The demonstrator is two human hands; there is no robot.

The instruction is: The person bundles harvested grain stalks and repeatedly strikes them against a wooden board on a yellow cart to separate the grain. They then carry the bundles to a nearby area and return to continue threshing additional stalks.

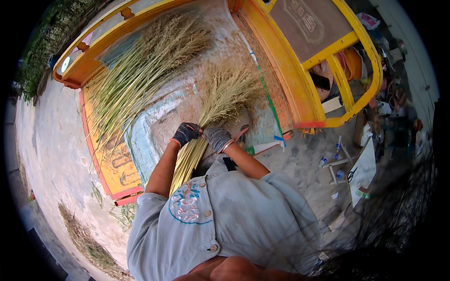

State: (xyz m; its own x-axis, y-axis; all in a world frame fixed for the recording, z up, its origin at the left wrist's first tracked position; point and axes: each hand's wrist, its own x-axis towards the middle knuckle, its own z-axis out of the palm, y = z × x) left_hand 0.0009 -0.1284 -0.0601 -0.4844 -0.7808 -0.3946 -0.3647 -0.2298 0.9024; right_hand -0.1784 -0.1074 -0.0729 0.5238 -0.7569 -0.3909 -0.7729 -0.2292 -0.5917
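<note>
Bundle of pale yellow-green grass stalks (190, 157) is clamped by closed gloved left hand (186, 133) and right hand (218, 138); stalks best kept tight, aligned.

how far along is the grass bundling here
Done: one bundle of grass stalks is gathered, its plumes fanned out on the mat. In hand: the gloved left hand and right hand grip it around the stems. Left: a larger loose pile of grass lies unbundled beside it.
</note>
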